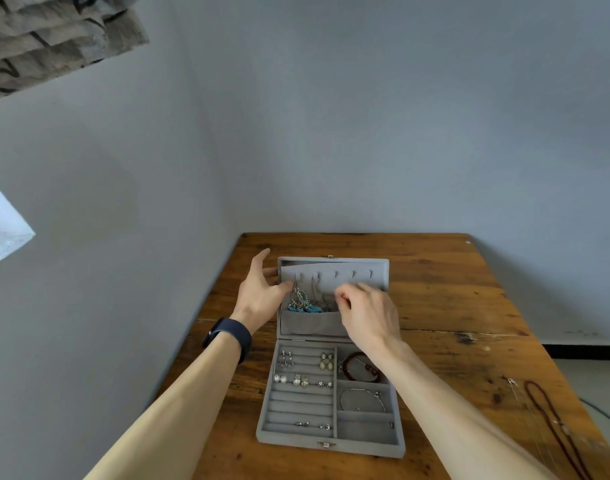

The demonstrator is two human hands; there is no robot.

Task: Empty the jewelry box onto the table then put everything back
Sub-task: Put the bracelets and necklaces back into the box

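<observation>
— Hands first: what are they doing?
— Both are up at the lid. The left hand [262, 289] is spread with straight fingers, its thumb lying on the lid's inner face at the left edge, and it grips nothing. The right hand [366, 313] has its fingers curled in front of the hooks. Whether they pinch anything I cannot tell, because the fingertips cover that spot.
— And the biggest thing?
— The wooden table [435, 289]. The jewelry box [331, 445], grey velvet, stands open in its middle. Well apart from it, at the table's right edge, lies a dark bead necklace [546, 417] with a thin chain [511, 381] just beside it.
— What does the lid hold?
— The lid [373, 268] leans back on the far side. Inside it a row of hooks [334, 273] runs above a pocket [310, 325]. The dangling earrings [302, 299], silver with turquoise, hang at the left, with their ends dipping into the pocket.
— And the base?
— On the right are three compartments. The far one holds a dark red bead bracelet [360, 367], partly under the right wrist. The middle one holds a thin silver bangle [362, 400]. The near one has a speck at its right end, too small to name.
— The left half?
— Ring rolls with small earrings tucked in: a silver pair [286, 358], a cream pair [327, 361], pearl studs [280, 378], and tinier pieces in a nearer row.
</observation>
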